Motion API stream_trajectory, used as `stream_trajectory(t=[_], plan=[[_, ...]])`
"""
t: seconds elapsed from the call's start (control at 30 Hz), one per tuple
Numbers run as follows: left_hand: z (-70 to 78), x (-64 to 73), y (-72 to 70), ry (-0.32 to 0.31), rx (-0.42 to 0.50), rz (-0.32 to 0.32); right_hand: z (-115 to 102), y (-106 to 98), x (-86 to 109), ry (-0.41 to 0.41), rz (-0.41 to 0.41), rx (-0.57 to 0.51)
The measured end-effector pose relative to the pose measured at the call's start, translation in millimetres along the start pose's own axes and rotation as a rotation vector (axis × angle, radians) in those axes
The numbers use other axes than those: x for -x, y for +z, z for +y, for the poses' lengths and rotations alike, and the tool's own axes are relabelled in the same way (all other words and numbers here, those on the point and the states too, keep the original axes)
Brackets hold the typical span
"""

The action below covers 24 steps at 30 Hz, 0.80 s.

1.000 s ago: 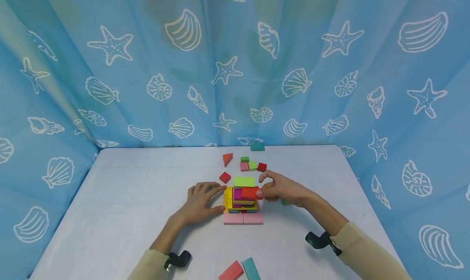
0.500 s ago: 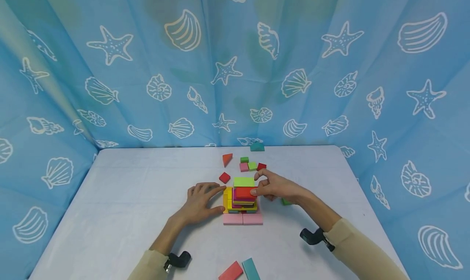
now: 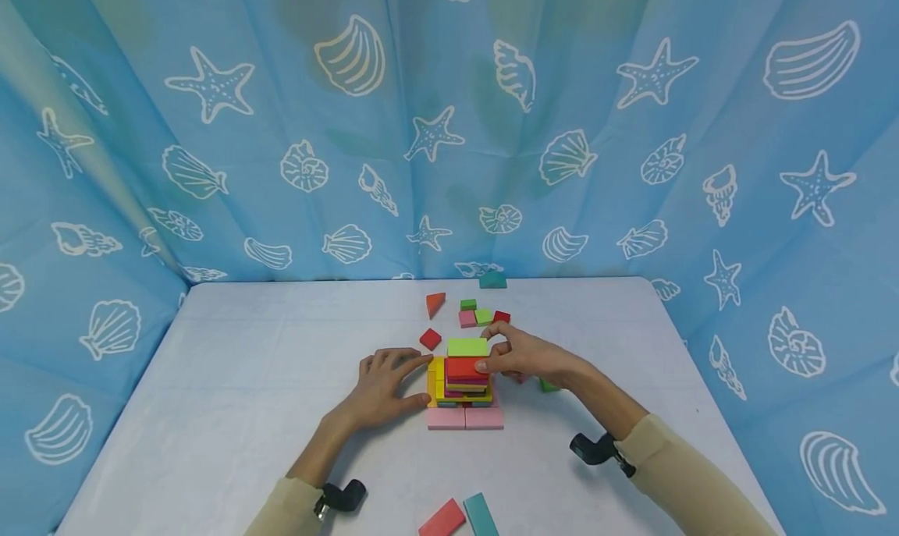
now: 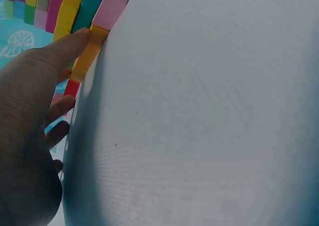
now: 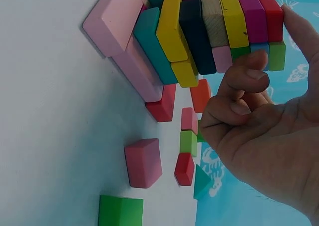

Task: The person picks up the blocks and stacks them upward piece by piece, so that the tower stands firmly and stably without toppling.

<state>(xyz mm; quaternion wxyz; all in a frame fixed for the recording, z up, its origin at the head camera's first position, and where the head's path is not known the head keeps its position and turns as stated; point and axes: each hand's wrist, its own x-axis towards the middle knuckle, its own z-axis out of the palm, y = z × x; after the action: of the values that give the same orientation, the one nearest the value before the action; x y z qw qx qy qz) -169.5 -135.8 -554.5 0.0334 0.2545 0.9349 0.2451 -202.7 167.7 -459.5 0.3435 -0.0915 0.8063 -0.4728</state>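
Red oblong block (image 3: 463,368) tops multicoloured block tower (image 3: 465,385); right hand (image 3: 530,356) half-curled, thumb at block's end (hold unclear); left hand (image 3: 382,384) opposite, spread, likely steadying.

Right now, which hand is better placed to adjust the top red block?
Probably the right hand: its thumb touches the red block, while the left hand sits lower, its thumb at the orange block.

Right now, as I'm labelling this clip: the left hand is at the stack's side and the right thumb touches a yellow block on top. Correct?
The colour is wrong: the right thumb touches a red block, as the right wrist view shows.
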Motion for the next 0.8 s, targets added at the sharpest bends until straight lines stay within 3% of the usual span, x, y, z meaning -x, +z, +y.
stream_trajectory(t=[0.23,0.33,0.43,0.6,0.8], plan=[[0.1,-0.4,-1.2,-0.005,0.007,0.000,4,-27,-1.5,-0.071,-0.043,-0.037],[0.0,-0.3,-1.6,-0.006,0.005,-0.003,12,-41,-10.3,-0.098,0.027,-0.032],[0.4,0.8,-2.2,-0.009,0.011,-0.004,22,-48,-24.3,-0.124,0.129,0.066],[-0.5,2.4,-1.7,-0.006,0.013,-0.004,31,-42,-47.6,-0.181,0.252,0.332],[-1.3,0.5,-0.1,0.009,0.007,-0.005,31,-31,-69.9,-0.116,0.317,0.549]])
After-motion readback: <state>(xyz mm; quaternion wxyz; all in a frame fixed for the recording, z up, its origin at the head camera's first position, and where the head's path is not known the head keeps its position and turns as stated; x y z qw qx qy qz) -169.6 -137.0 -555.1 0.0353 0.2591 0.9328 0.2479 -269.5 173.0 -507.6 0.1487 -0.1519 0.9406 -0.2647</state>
